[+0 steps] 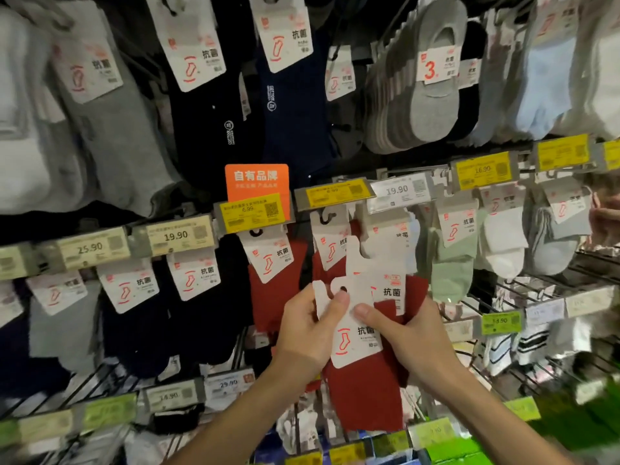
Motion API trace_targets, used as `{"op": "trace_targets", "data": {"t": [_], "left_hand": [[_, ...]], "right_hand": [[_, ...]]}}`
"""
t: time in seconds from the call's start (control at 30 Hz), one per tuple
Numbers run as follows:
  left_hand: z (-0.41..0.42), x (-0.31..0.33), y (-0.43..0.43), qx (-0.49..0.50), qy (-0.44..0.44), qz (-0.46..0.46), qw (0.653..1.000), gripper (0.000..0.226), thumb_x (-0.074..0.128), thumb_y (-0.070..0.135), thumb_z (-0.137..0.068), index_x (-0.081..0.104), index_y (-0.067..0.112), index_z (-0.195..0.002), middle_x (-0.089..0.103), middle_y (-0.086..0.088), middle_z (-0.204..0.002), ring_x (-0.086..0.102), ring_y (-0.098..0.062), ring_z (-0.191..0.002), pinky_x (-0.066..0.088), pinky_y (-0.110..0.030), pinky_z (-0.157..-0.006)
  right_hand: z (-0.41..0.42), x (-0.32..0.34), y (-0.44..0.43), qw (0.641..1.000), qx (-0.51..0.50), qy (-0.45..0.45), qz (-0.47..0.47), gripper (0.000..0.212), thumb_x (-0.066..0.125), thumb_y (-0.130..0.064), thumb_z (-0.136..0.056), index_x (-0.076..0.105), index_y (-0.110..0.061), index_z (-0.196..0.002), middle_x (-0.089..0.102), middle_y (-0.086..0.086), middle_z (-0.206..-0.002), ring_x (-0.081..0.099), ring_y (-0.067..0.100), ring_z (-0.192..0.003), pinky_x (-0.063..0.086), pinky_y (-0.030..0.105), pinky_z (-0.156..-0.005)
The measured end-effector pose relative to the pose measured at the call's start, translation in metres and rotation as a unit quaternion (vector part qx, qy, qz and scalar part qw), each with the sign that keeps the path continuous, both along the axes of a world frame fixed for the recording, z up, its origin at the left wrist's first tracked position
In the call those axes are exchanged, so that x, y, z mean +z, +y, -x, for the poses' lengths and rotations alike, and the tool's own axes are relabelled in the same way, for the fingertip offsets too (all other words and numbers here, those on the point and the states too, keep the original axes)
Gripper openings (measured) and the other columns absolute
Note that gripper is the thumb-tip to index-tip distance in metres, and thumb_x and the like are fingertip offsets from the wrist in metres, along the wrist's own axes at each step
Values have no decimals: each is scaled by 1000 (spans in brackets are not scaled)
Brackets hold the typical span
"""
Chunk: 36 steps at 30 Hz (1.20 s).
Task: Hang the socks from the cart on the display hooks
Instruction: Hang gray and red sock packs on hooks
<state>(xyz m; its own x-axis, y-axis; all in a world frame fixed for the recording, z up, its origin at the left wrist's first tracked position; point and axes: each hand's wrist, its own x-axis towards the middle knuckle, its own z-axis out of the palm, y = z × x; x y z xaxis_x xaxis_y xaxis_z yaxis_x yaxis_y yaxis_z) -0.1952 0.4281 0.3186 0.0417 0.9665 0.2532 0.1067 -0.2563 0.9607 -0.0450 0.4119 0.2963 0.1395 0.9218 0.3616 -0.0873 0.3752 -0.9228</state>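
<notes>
Hands: 2, left hand [308, 330] and right hand [412, 333].
Held red sock packs [365, 391]: 2 header cards countable, front card [352, 333] and rear card [391, 290]. Can't tell if more sit behind.
Hanging red sock packs: 2 hooks' worth, left batch [268, 260] and right batch [330, 250]. Packs per hook not countable.
Orange sign [256, 181]: 1.
Yellow price tags on the middle rail: 5. These are the 6.99 tag [251, 213], the next tag [335, 193], the 16.90 tag [483, 171], the fourth tag [563, 152] and the edge tag [612, 156], which is cut by the frame.
White 19.90 tag [399, 191]: 1.
Cream tags with readable prices: 2, the 25.90 tag [90, 248] and the cream 19.90 tag [176, 234].
Big "3" label [436, 67]: 1.
</notes>
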Motion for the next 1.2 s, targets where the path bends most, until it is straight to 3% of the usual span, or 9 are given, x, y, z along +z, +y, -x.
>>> {"op": "trace_targets", "data": {"t": [0.2,0.33,0.47,0.53,0.63,0.77,0.9,0.97,1.2], "left_hand": [[22,-1,-6,56,-35,24,998,19,56,17,-100,64,1,-104,75,-14,-95,73,-30,-88,59,-48,-76],[45,10,-7,65,-69,27,995,14,54,23,-101,67,19,-99,77,-6,-92,73,-20,-77,59,-31,-66],[71,31,-4,98,37,-35,994,15,52,33,-100,63,25,-104,66,1,-74,58,-7,-57,46,-15,-51],[79,43,1,68,66,-12,995,21,53,36,-100,56,34,-120,74,2,-74,68,-8,-61,55,-20,-55],[87,56,8,62,116,2,991,39,53,40,-100,41,48,-136,74,14,-75,72,-24,-71,60,-36,-64],[91,63,6,73,107,-82,988,34,52,36,-102,46,47,-133,77,-1,-82,72,-37,-75,58,-58,-71],[96,65,5,94,126,-178,971,50,54,33,-101,37,42,-147,57,1,-51,53,-18,-42,48,-35,-50],[101,67,10,108,146,-191,965,54,55,32,-101,32,47,-148,44,6,-46,43,-5,-41,40,-24,-46],[109,74,22,87,183,-182,962,62,54,35,-101,21,58,-149,49,3,-51,47,-11,-44,44,-30,-49]], "right_hand": [[19,1,3,1000,2,24,4,18,64,-31,-87,71,-24,-102,77,-15,-94,73,4,-88,55,15,-67],[21,2,10,1000,-1,2,6,14,61,-30,-92,72,-23,-96,76,-20,-84,71,-4,-81,50,8,-64],[23,2,24,999,-4,-33,3,7,67,-24,-93,71,-23,-98,77,-15,-87,73,3,-84,54,16,-69],[28,5,33,999,1,-51,-4,13,70,-20,-92,64,-24,-102,78,-10,-92,73,8,-86,56,27,-76],[41,13,45,998,18,-57,-25,12,68,-16,-93,63,-22,-102,76,-12,-91,72,3,-86,53,17,-70],[62,21,60,996,30,-72,-53,8,64,-26,-96,68,-21,-102,76,-8,-98,71,8,-95,55,27,-82],[79,32,71,995,43,-52,-73,6,65,-25,-95,68,-21,-97,76,-8,-94,72,8,-91,54,23,-78],[87,38,75,995,50,-42,-79,6,64,-25,-95,69,-20,-97,76,-8,-93,72,9,-90,54,21,-76],[102,48,89,997,35,-26,-61,10,63,-27,-97,70,-21,-93,76,-6,-89,72,10,-87,56,34,-81]]}}
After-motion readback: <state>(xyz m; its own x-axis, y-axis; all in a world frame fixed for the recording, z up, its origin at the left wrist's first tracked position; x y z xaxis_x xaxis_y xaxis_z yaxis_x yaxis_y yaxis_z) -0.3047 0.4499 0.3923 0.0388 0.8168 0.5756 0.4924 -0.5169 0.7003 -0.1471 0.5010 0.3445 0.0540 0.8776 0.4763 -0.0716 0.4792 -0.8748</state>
